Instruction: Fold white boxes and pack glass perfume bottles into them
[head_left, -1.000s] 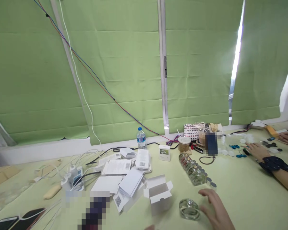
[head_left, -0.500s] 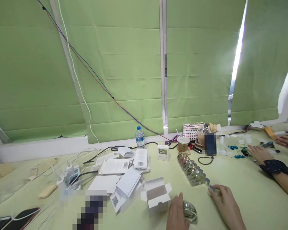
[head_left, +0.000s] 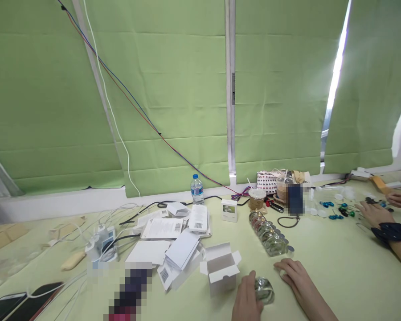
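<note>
My left hand [head_left: 247,298] is closed on a small rounded glass jar [head_left: 265,290], fingers over its left side, low on the table. To its right, my right hand [head_left: 299,281] is low over the table with fingers close together. A pale edge shows under its fingertips, but what it holds is hidden. Beyond both hands runs a slanted row of glass jars [head_left: 267,234], with several flat grey discs along its right side, one disc [head_left: 290,250] at the near end. An open white box [head_left: 222,269] with raised flaps stands left of my left hand.
A heap of flat white cartons [head_left: 162,229] lies left of the box. Behind stand a water bottle [head_left: 197,189], a small closed box [head_left: 229,210] and a drink cup [head_left: 256,199]. Cables and chargers [head_left: 102,245] spread at left. Another person's hand [head_left: 376,214] works at right among small coloured parts.
My right hand has moved left from the near end of the jar row toward the jar in my left hand. My left hand keeps its hold. The view has shifted slightly.
</note>
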Motion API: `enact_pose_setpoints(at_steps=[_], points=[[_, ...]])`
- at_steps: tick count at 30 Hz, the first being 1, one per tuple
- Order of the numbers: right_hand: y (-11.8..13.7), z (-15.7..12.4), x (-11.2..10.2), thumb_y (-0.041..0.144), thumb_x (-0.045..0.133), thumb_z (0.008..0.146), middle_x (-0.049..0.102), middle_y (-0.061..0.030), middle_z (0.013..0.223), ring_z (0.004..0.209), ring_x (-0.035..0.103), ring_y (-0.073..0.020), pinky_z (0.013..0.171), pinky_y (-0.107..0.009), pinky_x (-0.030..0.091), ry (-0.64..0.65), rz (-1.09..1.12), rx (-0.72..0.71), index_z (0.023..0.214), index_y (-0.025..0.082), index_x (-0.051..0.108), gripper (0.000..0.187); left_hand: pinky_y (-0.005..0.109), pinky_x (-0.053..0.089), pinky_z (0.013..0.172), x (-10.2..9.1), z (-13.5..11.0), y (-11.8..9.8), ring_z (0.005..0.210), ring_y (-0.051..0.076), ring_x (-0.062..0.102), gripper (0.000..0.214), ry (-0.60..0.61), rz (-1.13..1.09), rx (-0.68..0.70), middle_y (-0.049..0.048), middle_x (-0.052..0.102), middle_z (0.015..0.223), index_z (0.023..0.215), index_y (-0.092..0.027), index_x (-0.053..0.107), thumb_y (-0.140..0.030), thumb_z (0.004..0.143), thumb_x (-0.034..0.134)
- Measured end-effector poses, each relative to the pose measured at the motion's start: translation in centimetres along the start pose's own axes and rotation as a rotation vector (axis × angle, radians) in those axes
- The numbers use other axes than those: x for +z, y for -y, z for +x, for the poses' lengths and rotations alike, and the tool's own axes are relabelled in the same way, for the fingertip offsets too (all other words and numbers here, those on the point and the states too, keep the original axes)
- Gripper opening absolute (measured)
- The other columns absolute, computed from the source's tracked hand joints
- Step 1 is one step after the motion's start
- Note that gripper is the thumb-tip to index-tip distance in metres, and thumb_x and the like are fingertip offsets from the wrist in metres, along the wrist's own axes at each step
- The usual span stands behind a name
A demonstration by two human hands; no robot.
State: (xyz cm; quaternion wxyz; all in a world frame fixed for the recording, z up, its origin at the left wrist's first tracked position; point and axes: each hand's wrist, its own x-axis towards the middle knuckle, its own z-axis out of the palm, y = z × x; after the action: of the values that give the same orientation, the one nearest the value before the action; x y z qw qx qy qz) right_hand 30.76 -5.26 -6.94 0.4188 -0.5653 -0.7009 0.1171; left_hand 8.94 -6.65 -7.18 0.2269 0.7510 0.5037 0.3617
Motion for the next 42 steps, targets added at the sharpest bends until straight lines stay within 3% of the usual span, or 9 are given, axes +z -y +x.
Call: enact_pose_setpoints(at_steps=[6,10,15,19,22,26,31,38,42], points=[[0.5,-0.2,0.1,0.027,0.042,0.088,0.067,-0.0076,0.094,0.091,0.061,-0.0233,0.082,-0.035,0.05,0.017,0.011,0.03,0.101,0.022,0.062,0.025,0.032,0.042,0.103,0.1,-0.1,-0.5,0.12,0.024,0.055,0.073,0.036,0.024,-0.044,0.0131,0.06,0.13,0.131,-0.013,0.054,0.007,0.062,0.043],[-0.5,-0.4,-0.3,0.03,0.038,0.091,0.062,-0.0088,0.108,0.1,0.062,-0.0224,0.085,-0.033,0.049,-0.168,-0.062,0.054,0.109,0.023,0.06,0.028,0.03,0.041,0.104,0.0,-0.4,-0.6,0.122,0.023,0.054,0.07,0.006,0.021,-0.029,0.0139,0.059,0.131,0.129,-0.013,0.056,0.008,0.064,0.039],[-1.9,-0.4,-0.1,0.03,0.036,0.09,0.062,-0.0129,0.098,0.09,0.063,-0.0276,0.079,-0.041,0.051,-0.32,-0.288,0.059,0.108,0.017,0.06,0.032,0.026,0.046,0.095,-0.3,-0.4,-0.4,0.116,0.02,0.058,0.067,-0.005,0.007,0.001,0.0134,0.06,0.127,0.126,-0.016,0.06,0.007,0.068,0.035],[-0.6,-0.8,0.0,0.035,0.039,0.092,0.058,-0.0165,0.112,0.089,0.063,-0.0268,0.079,-0.042,0.052,-0.337,-0.385,-0.012,0.111,0.016,0.06,0.034,0.028,0.048,0.091,-0.5,-0.2,-0.3,0.107,0.022,0.061,0.055,-0.009,-0.027,0.047,0.0168,0.062,0.119,0.125,-0.013,0.06,0.0,0.077,0.037],[0.5,-1.3,0.2,0.036,0.04,0.094,0.062,-0.011,0.106,0.09,0.065,-0.0235,0.076,-0.033,0.054,-0.228,-0.344,-0.079,0.103,0.022,0.062,0.028,0.029,0.047,0.092,-0.7,-0.2,-0.3,0.105,0.023,0.061,0.052,-0.015,-0.048,0.096,0.0162,0.062,0.116,0.126,-0.014,0.059,-0.002,0.079,0.039],[1.2,-1.5,0.6,0.032,0.04,0.094,0.065,-0.0071,0.1,0.086,0.067,-0.0192,0.073,-0.026,0.053,-0.064,-0.2,-0.066,0.098,0.025,0.062,0.023,0.029,0.048,0.091,-1.0,-0.3,-0.4,0.1,0.021,0.062,0.052,-0.043,-0.068,0.144,0.0135,0.063,0.111,0.127,-0.015,0.059,-0.001,0.08,0.04],[3.2,-0.8,0.7,0.031,0.042,0.093,0.064,-0.0036,0.088,0.079,0.065,-0.0177,0.075,-0.026,0.05,0.012,0.057,0.043,0.084,0.025,0.062,0.023,0.031,0.05,0.089,-1.0,-0.3,-0.4,0.098,0.022,0.062,0.049,-0.094,-0.043,0.202,0.0127,0.065,0.107,0.128,-0.017,0.058,-0.003,0.083,0.043],[6.4,-0.2,1.1,0.05,0.061,0.079,0.054,0.0041,0.057,0.051,0.048,-0.013,0.052,-0.022,0.041,-0.024,0.709,0.393,0.079,0.02,0.064,0.03,0.033,0.052,0.088,-1.0,-0.4,-1.1,0.095,0.023,0.064,0.046,-0.17,0.009,0.215,0.0111,0.067,0.104,0.116,-0.02,0.066,-0.001,0.079,0.045],[7.3,0.1,1.4,0.053,0.076,0.064,0.054,0.0044,0.054,0.05,0.045,-0.0111,0.05,-0.021,0.039,-0.126,0.985,0.557,0.076,0.017,0.069,0.038,0.033,0.053,0.085,-1.0,-0.3,-1.4,0.092,0.022,0.064,0.047,-0.234,0.044,0.277,0.0109,0.067,0.1,0.114,-0.021,0.068,0.0,0.081,0.041]])
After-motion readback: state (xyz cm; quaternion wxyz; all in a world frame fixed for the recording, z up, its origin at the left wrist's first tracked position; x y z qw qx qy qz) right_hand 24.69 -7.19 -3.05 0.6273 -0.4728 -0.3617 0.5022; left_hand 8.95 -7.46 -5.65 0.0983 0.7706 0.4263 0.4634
